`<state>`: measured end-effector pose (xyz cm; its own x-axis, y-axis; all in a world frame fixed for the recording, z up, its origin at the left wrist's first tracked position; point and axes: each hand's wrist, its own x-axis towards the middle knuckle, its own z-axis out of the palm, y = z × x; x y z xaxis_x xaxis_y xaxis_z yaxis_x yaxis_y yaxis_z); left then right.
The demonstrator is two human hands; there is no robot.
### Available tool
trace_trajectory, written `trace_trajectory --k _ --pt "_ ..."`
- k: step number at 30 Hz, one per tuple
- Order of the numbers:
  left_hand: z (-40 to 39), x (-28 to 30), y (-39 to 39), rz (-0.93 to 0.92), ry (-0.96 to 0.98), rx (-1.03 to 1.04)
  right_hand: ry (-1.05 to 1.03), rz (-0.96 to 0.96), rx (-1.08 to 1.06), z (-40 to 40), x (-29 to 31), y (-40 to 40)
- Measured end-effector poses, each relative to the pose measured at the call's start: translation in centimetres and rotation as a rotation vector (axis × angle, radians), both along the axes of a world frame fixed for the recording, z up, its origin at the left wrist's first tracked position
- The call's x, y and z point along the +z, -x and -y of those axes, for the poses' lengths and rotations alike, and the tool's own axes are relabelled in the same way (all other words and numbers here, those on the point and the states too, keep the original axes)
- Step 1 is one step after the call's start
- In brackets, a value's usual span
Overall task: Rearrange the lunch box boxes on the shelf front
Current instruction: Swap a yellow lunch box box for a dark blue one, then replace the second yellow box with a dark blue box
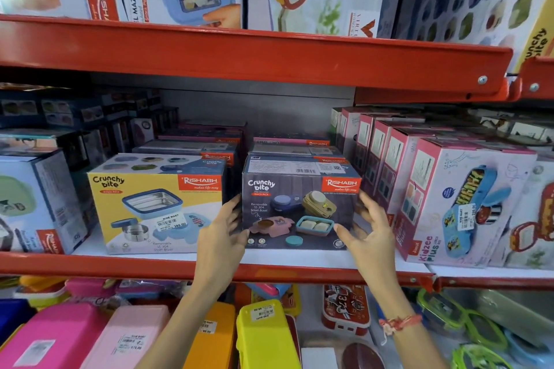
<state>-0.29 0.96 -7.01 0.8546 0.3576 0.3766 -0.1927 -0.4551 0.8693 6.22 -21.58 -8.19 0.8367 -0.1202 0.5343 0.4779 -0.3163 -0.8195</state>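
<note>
A dark grey Crunchy Bite lunch box carton stands at the front of the middle shelf. My left hand presses its left side and my right hand presses its right side, fingers spread along the edges. A yellow Crunchy Bite carton stands just to the left, with a narrow gap between the two. More cartons of the same brand are stacked behind both.
Pink Kidzee Plus cartons stand in a row to the right, close to my right hand. A blue carton sits at the far left. The red upper shelf overhangs. Loose plastic lunch boxes fill the shelf below.
</note>
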Motion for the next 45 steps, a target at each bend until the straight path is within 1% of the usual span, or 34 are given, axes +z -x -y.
trace_trajectory --k 5,7,9,12,16,19,22,26,28,31,33,35,37,39,40,45 --pt "-1.8 0.5 1.1 -0.011 -0.078 -0.053 0.12 0.1 -0.274 -2.1 0.6 1.5" --pt "-2.8 0.8 2.0 0.01 -0.146 -0.076 0.121 0.145 -0.384 -3.5 1.1 2.5" --pt "-4.0 1.1 3.1 0.04 -0.191 -0.109 0.119 0.232 -0.435 -5.4 1.8 3.8" --pt "-5.8 1.8 4.5 0.085 -0.159 -0.143 0.067 0.308 -0.359 -8.6 2.9 5.8" --pt "-9.3 2.9 6.2 0.154 -0.045 -0.099 -0.023 0.36 -0.141 -13.0 4.2 7.9" --pt "-12.1 3.2 7.1 0.205 -0.014 -0.042 -0.121 0.275 0.019 -16.0 4.7 8.5" --pt "-14.6 3.3 7.9 0.269 0.023 0.024 -0.132 0.172 0.093 -18.2 4.9 8.7" --pt "-17.6 3.4 8.2 0.373 0.087 0.202 -0.095 -0.093 0.129 -20.1 6.3 8.4" --pt "-19.2 3.4 7.8 0.34 0.097 0.267 -0.075 -0.285 0.151 -20.6 7.2 7.7" --pt "-20.1 3.6 7.2 0.178 -0.005 0.312 -0.087 -0.62 0.247 -20.7 8.1 6.4" --pt "-19.9 3.7 7.0 0.08 -0.069 0.304 -0.094 -0.745 0.296 -20.7 8.3 5.9" --pt "-20.2 3.7 6.6 -0.052 -0.035 0.233 -0.099 -0.771 0.316 -20.7 8.1 5.5" --pt "-20.2 4.2 6.8 -0.15 0.158 0.127 -0.109 -0.762 0.323 -20.7 8.0 5.4" --pt "-20.3 4.7 6.9 -0.171 0.345 0.062 -0.114 -0.757 0.322 -20.6 7.9 5.5" --pt "-20.4 5.0 7.2 -0.164 0.397 0.046 -0.127 -0.753 0.322 -20.5 8.0 5.8" --pt "-21.8 5.6 9.0 -0.145 0.434 0.002 -0.206 -0.642 0.368 -19.3 9.1 6.7"
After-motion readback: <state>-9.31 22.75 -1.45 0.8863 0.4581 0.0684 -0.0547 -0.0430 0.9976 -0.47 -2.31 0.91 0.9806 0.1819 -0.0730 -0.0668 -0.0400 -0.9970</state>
